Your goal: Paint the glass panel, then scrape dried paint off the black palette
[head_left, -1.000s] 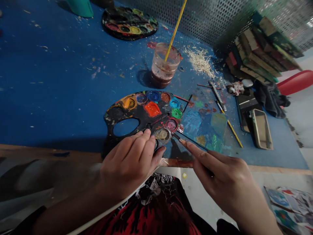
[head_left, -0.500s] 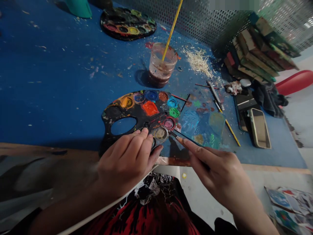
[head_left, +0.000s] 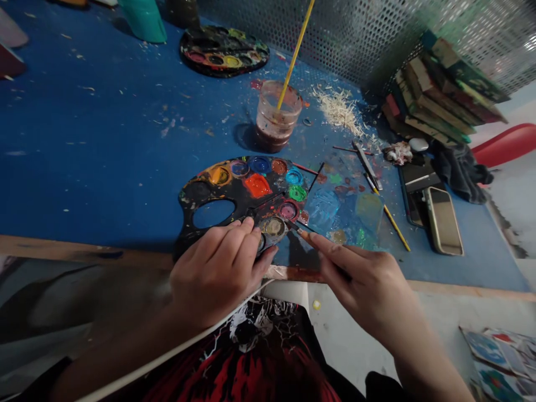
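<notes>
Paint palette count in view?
2. One palette is at the near table edge, partly covered by the left hand. The other palette sits farther back, beyond the cup and to its left. No third shows.

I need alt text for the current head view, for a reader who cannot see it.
A left hand rests on a black, rounded palette of colourful paints, while the right hand holds a thin paintbrush, its tip near the palette's edge. Beyond, a clear cup of brownish liquid with a slim yellow stick stands on the paint-spotted blue table.
</notes>
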`<state>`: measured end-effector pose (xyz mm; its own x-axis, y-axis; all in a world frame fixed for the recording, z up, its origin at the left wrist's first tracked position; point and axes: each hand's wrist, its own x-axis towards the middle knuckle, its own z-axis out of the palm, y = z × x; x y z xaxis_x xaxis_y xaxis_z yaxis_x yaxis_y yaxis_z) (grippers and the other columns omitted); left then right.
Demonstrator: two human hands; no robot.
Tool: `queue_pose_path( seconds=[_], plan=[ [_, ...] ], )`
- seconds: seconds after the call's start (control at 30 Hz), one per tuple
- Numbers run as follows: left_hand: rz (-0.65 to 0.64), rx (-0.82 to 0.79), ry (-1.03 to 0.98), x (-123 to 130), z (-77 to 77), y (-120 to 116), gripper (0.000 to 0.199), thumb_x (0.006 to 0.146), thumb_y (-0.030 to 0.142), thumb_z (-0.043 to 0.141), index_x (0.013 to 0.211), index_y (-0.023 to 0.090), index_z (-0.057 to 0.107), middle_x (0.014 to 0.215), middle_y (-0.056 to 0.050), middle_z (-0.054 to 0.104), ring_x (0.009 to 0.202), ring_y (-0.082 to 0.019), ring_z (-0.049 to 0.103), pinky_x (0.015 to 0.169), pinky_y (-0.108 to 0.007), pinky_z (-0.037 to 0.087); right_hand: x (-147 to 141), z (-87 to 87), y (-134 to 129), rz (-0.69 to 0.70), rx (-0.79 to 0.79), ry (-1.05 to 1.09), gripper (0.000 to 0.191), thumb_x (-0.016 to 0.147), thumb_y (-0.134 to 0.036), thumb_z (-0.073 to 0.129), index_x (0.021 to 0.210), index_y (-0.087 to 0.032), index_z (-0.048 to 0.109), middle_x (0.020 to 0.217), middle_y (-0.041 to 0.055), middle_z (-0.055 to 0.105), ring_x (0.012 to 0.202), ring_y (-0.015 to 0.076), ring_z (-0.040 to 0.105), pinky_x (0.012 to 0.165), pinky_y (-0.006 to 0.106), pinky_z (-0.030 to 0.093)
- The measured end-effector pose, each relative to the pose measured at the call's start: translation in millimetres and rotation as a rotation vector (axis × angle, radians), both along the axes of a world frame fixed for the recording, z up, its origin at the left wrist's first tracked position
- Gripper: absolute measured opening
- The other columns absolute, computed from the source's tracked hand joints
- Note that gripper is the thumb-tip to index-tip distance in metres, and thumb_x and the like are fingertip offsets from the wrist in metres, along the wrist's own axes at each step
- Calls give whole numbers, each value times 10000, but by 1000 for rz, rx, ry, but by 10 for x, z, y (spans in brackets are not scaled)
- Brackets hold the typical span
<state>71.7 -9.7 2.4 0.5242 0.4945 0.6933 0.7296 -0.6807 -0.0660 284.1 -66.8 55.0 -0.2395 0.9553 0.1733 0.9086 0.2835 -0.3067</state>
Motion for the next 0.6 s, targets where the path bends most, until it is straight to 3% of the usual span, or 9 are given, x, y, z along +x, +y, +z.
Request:
queue_pose_path(
  seconds=[0.27, 0.6],
  plan=[
    [2, 1, -1, -1, -27, -6, 281, 866, 358, 754, 946, 98, 682, 928, -86, 786, 763, -217, 716, 635, -334, 578, -68, -36, 135, 6, 13, 0, 365, 983, -173, 460, 1227, -131, 728, 641, 27, 715, 500, 138, 657, 513, 246, 490],
    [-8, -1, -6, -1, -12, -5, 262, 893, 347, 725, 958, 94, 705, 932, -93, 785, 776, -221, 725, 626, -329, 611, 0, -4, 80, 11, -22, 28, 354, 985, -188, 476, 1234, -147, 725, 706, 45, 756, 534, 139, 678, 537, 237, 525]
  ],
)
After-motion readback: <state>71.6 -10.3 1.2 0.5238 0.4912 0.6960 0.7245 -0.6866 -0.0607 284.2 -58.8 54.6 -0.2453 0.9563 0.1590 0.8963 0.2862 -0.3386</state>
